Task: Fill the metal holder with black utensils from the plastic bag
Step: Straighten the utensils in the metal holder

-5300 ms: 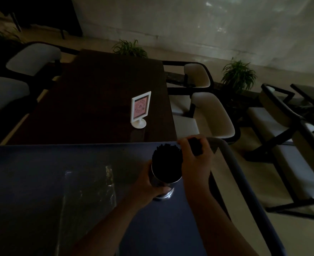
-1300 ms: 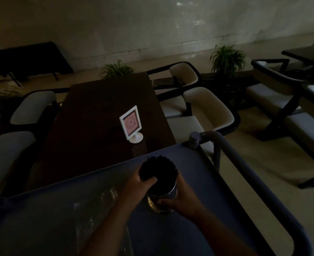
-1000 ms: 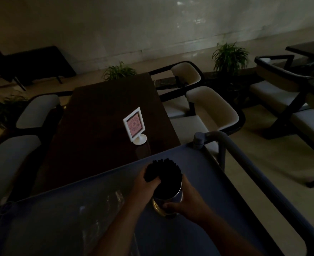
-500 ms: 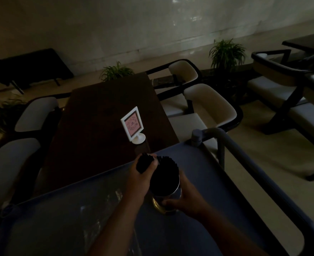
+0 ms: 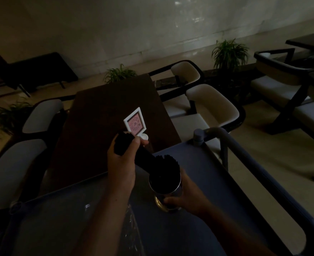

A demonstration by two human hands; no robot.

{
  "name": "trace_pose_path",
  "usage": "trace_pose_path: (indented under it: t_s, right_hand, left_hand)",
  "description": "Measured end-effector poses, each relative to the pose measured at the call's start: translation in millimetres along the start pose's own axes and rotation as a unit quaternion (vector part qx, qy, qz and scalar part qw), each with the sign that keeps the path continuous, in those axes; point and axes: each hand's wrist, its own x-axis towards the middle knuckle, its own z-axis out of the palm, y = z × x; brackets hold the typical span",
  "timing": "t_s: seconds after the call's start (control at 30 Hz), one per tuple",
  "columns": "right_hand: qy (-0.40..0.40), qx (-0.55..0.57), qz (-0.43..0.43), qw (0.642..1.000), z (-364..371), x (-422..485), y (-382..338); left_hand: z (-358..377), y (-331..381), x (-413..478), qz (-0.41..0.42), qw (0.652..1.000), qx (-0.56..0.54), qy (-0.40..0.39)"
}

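A round metal holder (image 5: 166, 188) stands on the blue cart top (image 5: 217, 209), packed with black utensils (image 5: 166, 165). My right hand (image 5: 187, 197) grips the holder low on its right side. My left hand (image 5: 123, 159) grips a bundle of black utensils (image 5: 123, 143), raised and tilted to the upper left, its lower end still at the holder's mouth. A clear plastic bag (image 5: 132, 233) lies flat on the cart under my left forearm, partly hidden in the dim light.
A dark wooden table (image 5: 100, 137) lies beyond the cart, with a white framed pink sign (image 5: 135, 122) near its near edge. White-cushioned chairs (image 5: 208, 106) flank the table. The cart's grey handle rail (image 5: 259, 170) runs along the right. Potted plants (image 5: 229, 52) line the wall.
My left hand has lifted a bundle of black utensils up and to the left, most of the way out of the holder. My right hand stays on the holder.
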Motion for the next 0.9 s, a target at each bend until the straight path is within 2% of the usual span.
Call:
trace_pose_path:
  t_s: [0.17, 0.37, 0.43, 0.53, 0.57, 0.6, 0.63, 0.7, 0.73, 0.8, 0.87, 0.9]
  right_hand:
    - [-0.004, -0.013, 0.015, 1.0, 0.8, -0.5, -4.2]
    - [-0.004, -0.08, 0.017, 0.997, -9.1, -11.3, -11.3]
    - [0.052, -0.111, 0.043, 0.992, -14.4, -23.3, -20.1]
    - [0.257, -0.096, -0.047, 0.961, -13.6, -49.5, -39.1]
    - [0.304, -0.066, -0.06, 0.949, -11.0, -58.7, -50.6]
    - [0.314, -0.012, -0.057, 0.948, -6.3, -65.9, -63.8]
    - [0.294, 0.07, -0.041, 0.952, 1.1, -70.6, -78.3]
    - [0.186, 0.272, 0.008, 0.944, 21.4, -77.0, -108.1]
    - [0.128, 0.36, 0.046, 0.923, 31.5, -78.1, -123.4]
    - [0.048, 0.51, 0.106, 0.852, 46.1, -75.4, -146.4]
    - [-0.016, 0.621, 0.104, 0.777, 49.7, -72.3, -166.9]
    - [-0.021, 0.661, 0.101, 0.743, 47.0, -69.2, -174.5]
  left_hand:
    - [-14.2, 28.8, 2.5, 0.049, 0.995, -0.083, -0.02]
    - [-30.5, 39.7, -6.1, 0.021, 0.974, -0.225, -0.004]
    - [-35.0, 37.2, -10.9, 0.009, 0.963, -0.268, 0.004]
    - [-39.8, 31.4, -20.4, -0.032, 0.937, -0.346, 0.027]
    - [-39.7, 29.4, -23.9, -0.048, 0.927, -0.371, 0.035]
    - [-39.8, 27.5, -28.1, -0.061, 0.918, -0.389, 0.041]
    - [-38.7, 25.9, -32.7, -0.072, 0.913, -0.399, 0.043]
    - [-34.0, 23.5, -42.2, -0.085, 0.911, -0.402, 0.037]
    - [-31.0, 22.8, -47.2, -0.09, 0.911, -0.402, 0.028]
    - [-24.3, 22.4, -57.0, -0.096, 0.908, -0.408, 0.011]
    - [-21.8, 21.6, -67.1, -0.105, 0.9, -0.422, 0.013]
    - [-20.8, 20.6, -71.0, -0.113, 0.894, -0.433, 0.013]
